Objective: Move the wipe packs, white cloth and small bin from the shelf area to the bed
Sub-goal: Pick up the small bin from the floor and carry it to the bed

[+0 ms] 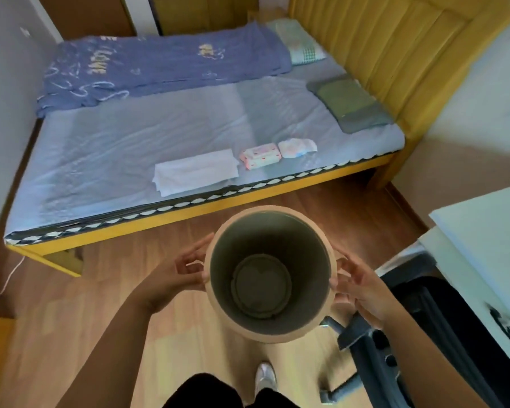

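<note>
I hold a small round bin [270,328], beige outside and grey inside, upright over the wooden floor in front of the bed [106,160]. My left hand [175,273] presses its left side and my right hand [358,285] its right side. The bin looks empty. On the bed's near edge lie a folded white cloth [195,171], a pink-patterned wipe pack [260,156] and a white wipe pack [296,147], side by side.
A blue quilt [159,66] covers the far half of the bed, with a green pillow [349,103] by the yellow headboard [395,54]. A dark office chair [418,334] and a white desk [489,240] stand at my right. A white cable [9,278] runs along the floor at left.
</note>
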